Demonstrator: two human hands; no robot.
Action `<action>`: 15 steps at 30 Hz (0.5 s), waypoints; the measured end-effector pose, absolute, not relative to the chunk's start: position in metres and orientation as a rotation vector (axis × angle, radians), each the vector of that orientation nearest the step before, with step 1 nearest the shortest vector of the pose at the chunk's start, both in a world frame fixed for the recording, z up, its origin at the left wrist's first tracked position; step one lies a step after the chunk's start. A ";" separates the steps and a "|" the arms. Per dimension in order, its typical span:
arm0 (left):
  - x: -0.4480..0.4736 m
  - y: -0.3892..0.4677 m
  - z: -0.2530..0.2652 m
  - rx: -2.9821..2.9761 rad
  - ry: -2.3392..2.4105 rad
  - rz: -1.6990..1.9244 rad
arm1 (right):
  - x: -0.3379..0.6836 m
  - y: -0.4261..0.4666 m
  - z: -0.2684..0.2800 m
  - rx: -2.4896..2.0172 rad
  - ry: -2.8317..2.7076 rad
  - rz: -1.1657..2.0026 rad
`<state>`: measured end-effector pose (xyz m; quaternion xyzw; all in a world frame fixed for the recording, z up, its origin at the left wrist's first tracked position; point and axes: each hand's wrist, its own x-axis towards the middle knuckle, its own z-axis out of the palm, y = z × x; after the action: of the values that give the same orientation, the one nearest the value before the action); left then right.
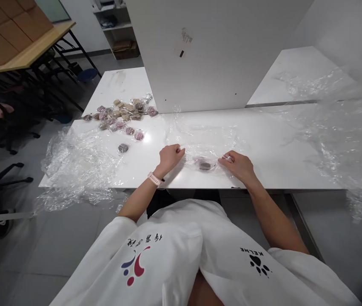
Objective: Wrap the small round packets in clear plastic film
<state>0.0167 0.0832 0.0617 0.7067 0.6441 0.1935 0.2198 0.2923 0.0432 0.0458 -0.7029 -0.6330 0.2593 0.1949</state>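
A sheet of clear plastic film [208, 138] lies on the white table in front of me. Within it, near the table's front edge, is a small dark and pinkish lump [204, 165] whose kind I cannot make out. My left hand [170, 157], with a pale watch band at the wrist, pinches the film to the left of the lump. On the other side, my right hand [238, 165] has its fingers closed on the film beside the lump. The fingertips of both hands are partly hidden.
Several wrapped pinkish, tan and dark pieces [125, 112] lie in a group at the left, with one grey piece [123, 148] apart. Crumpled film heaps [78, 165] hang over the left front edge. More film [343, 127] spreads at the right. A tall white panel [212, 55] stands behind.
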 end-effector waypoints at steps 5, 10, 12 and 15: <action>0.023 0.087 0.060 2.278 1.800 0.537 | 0.290 0.045 0.042 -1.732 -1.966 0.088; 0.013 0.051 0.065 2.474 0.946 0.469 | 0.287 0.020 0.038 -1.254 -2.402 0.411; 0.009 0.040 0.056 2.427 0.832 0.338 | 0.288 0.011 0.029 -1.203 -2.501 0.509; 0.002 0.031 0.039 2.391 0.877 0.343 | 0.295 -0.003 0.014 -1.187 -2.521 0.535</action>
<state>0.0018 0.0307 0.0389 0.8927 0.3273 0.1282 0.2820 0.2945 -0.0031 0.0141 -0.4134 -0.8783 0.1863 0.1516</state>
